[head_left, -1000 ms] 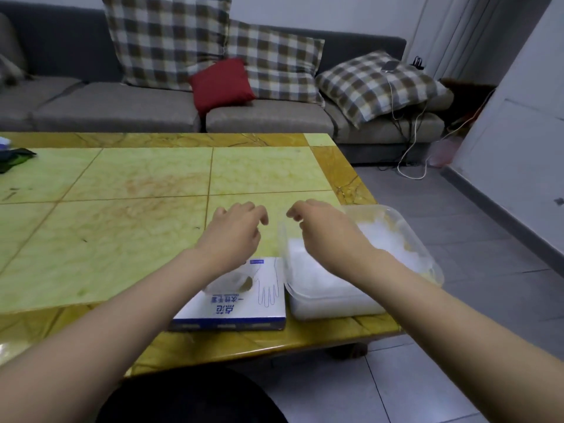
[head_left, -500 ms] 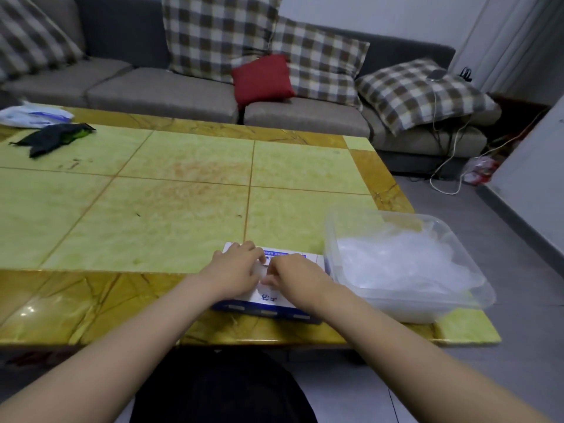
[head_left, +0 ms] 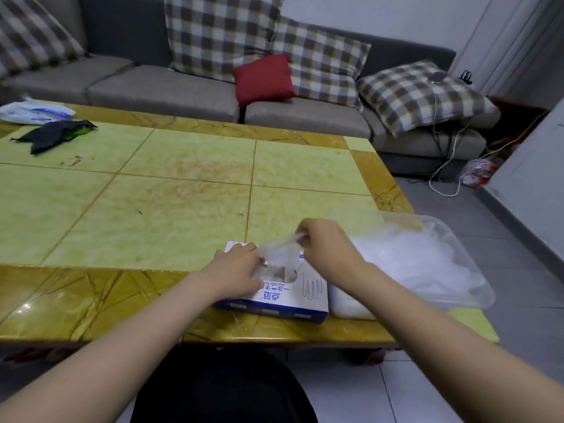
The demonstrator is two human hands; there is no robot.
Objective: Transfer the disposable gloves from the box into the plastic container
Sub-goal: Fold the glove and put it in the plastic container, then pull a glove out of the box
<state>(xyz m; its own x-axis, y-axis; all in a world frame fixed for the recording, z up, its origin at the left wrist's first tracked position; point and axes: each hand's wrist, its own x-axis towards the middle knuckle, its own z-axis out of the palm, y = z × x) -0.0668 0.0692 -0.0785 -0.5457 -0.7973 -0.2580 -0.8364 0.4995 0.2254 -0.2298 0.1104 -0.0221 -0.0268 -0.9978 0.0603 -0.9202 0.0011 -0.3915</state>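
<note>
A blue-and-white glove box (head_left: 293, 296) lies flat near the front edge of the yellow-green table (head_left: 171, 206). My left hand (head_left: 236, 271) presses down on the box's left side beside its oval opening. My right hand (head_left: 325, 245) pinches a thin clear disposable glove (head_left: 279, 250) that stretches up out of the opening. Right of the box stands a clear plastic container (head_left: 476, 288), filled with a heap of crumpled clear gloves (head_left: 409, 264). The container touches the box's right end.
A dark cloth (head_left: 53, 134) and a white plastic bag (head_left: 35, 112) lie at the table's far left. A grey sofa with checked cushions and a red pillow (head_left: 264, 79) stands behind the table. White cables (head_left: 447, 175) trail on the floor at right.
My hands dropped from above the table onto the box. My right hand has now lifted, drawing a clear glove out of the opening, while my left stays pressing the box.
</note>
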